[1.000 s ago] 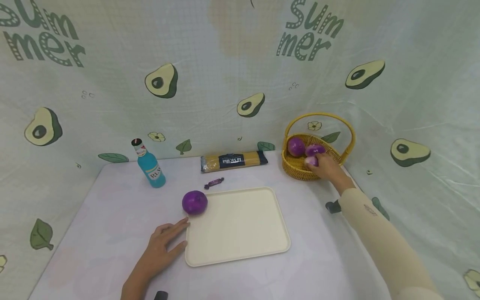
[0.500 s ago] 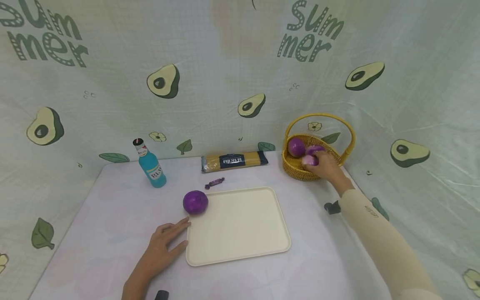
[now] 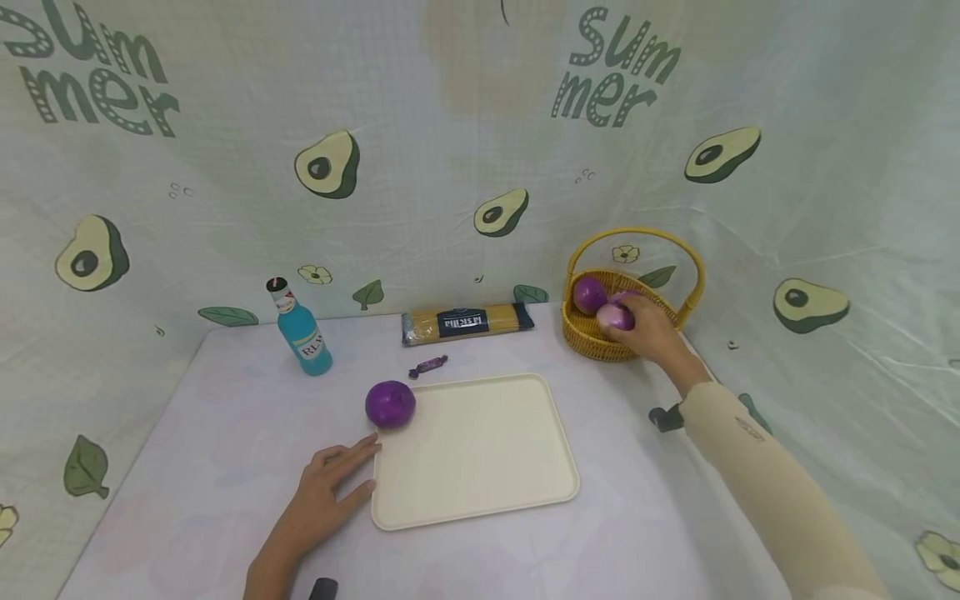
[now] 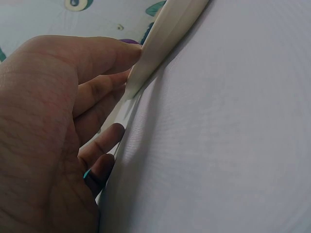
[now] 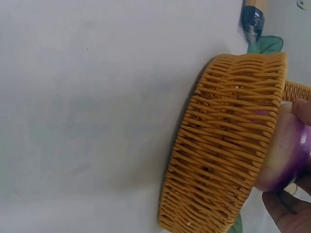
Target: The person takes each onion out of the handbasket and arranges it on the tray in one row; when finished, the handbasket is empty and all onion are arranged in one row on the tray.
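My right hand [image 3: 654, 330] grips a purple onion [image 3: 612, 317], pale on one side, at the mouth of the yellow wicker basket [image 3: 596, 345]. The right wrist view shows this onion overlapping the basket's rim, with fingertips on both sides of it. Another purple onion [image 3: 589, 295] sits in the basket's left part; a third purple one is mostly hidden behind my fingers. At the left edge of the cream tray [image 3: 480, 454], my left hand [image 3: 318, 496] lies with fingers extended, fingertips and thumb right at the rim. A round, deep purple vegetable [image 3: 390, 405] stands at the tray's far-left corner.
Behind the tray lie a small purple wrapped candy [image 3: 428, 367] and a pack of spaghetti [image 3: 467, 322]. A blue bottle [image 3: 303, 333] stands at the back left. The basket's tall handle [image 3: 701, 279] arches over its opening. Printed cloth hangs behind the table.
The right hand has taken hold of the pale-sided onion and shifted it slightly up and left within the basket. The left hand and the tray stay put.
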`<state>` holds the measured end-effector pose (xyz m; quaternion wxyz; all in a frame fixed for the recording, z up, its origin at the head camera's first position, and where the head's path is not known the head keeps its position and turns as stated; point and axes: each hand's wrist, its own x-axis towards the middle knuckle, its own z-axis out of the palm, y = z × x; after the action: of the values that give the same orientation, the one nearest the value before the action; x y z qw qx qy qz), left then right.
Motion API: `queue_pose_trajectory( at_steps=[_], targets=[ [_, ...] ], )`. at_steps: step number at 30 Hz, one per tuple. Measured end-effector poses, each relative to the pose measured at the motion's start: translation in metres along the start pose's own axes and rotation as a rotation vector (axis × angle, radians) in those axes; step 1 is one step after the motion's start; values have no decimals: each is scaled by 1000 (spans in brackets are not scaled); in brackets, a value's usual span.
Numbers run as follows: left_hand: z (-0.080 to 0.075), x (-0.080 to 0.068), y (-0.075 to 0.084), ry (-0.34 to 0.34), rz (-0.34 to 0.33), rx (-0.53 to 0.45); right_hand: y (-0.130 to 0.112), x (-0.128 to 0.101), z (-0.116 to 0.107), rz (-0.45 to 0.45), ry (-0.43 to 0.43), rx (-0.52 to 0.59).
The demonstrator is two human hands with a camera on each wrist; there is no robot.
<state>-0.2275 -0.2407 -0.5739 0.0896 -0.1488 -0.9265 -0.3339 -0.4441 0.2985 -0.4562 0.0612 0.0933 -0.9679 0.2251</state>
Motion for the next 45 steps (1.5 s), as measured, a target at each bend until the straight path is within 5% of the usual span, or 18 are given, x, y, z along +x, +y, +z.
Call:
queue_pose_trajectory(
  at_steps=[45],
  targets=[
    [-1, -3, 1, 20, 39, -8, -53, -38, -6, -113, 34, -45]
  ],
)
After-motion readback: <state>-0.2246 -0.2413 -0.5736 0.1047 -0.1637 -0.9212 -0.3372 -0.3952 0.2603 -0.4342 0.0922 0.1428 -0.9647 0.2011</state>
